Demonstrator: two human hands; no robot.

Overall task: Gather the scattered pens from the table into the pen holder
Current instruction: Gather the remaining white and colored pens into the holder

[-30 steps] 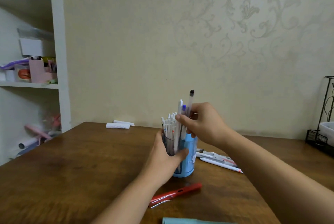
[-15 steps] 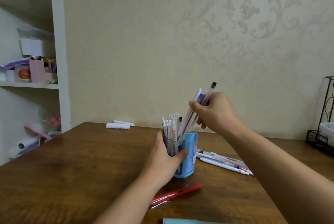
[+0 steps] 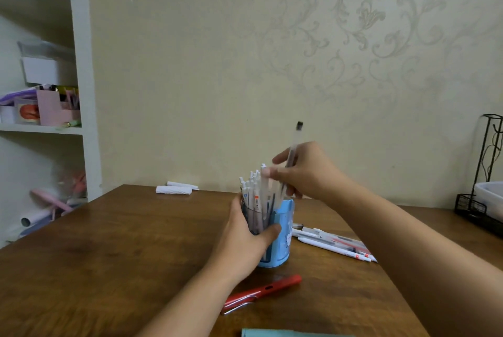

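A blue pen holder (image 3: 284, 241) stands in the middle of the wooden table (image 3: 109, 255), with several white pens (image 3: 251, 187) upright in it. My left hand (image 3: 246, 238) grips the holder from its left side. Just above the holder's rim, my right hand (image 3: 307, 170) holds a clear pen with a black cap (image 3: 295, 140) upright, its lower end hidden behind the fingers. Several white pens (image 3: 330, 244) lie on the table to the holder's right. A red pen (image 3: 265, 290) lies in front of the holder.
A white shelf unit (image 3: 79, 91) with boxes stands at the left. Two white rolled items (image 3: 174, 188) lie at the table's far edge. A black wire rack (image 3: 487, 187) with a white tray is at the far right. A pale teal object (image 3: 272, 333) sits at the near edge.
My right hand has moved back left and down over the holder with its pens. One white pen now stands among those in the holder; the clear pen stays in my hand. My left hand has not moved.
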